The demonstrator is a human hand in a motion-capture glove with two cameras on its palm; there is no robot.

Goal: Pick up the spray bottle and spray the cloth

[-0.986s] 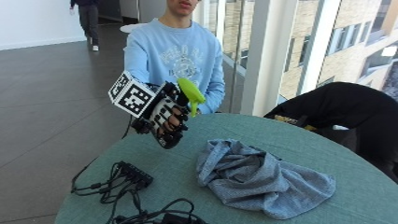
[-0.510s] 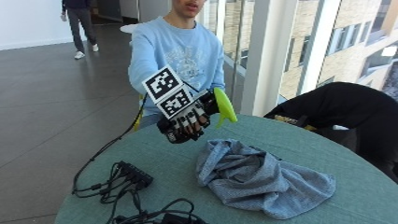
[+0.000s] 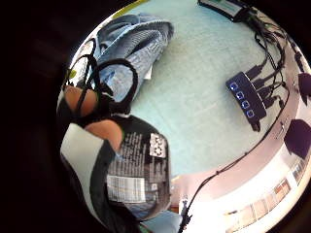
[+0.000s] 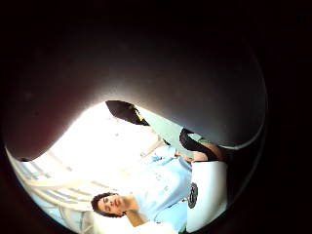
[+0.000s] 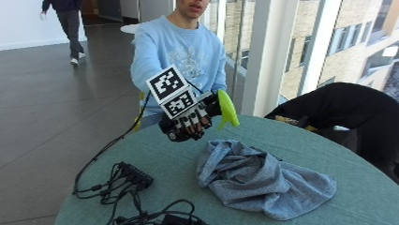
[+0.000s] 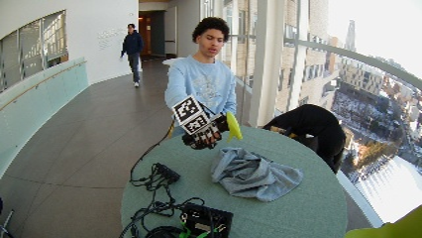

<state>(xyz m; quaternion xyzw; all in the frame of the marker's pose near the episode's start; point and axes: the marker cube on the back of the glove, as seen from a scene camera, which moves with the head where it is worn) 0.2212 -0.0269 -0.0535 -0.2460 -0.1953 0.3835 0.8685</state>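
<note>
Above the table's far side, my gloved right hand (image 5: 185, 123) grips the spray bottle (image 5: 226, 110). Its yellow-green head sticks out beside the fingers toward the cloth (image 5: 262, 180). The cloth is a crumpled grey-blue heap on the round green table (image 5: 324, 150), lower than the hand and to its right. In the little finger side palm view the bottle's dark labelled body (image 3: 138, 170) lies against the palm, with the cloth (image 3: 129, 48) beyond it on the table. The wide outside view shows the same hand (image 6: 201, 134), bottle (image 6: 233, 126) and cloth (image 6: 254, 173).
A black hub with cables (image 5: 134, 174) lies on the table's left side, and a black box with more cables (image 6: 204, 220) sits at the near edge. A black coat (image 5: 336, 108) hangs beside the table's far right. A window pillar (image 5: 268, 56) stands behind.
My hand has carried the spray bottle to the right, toward the cloth, and turned it so the yellow-green head points more downward. The cloth has not moved.
</note>
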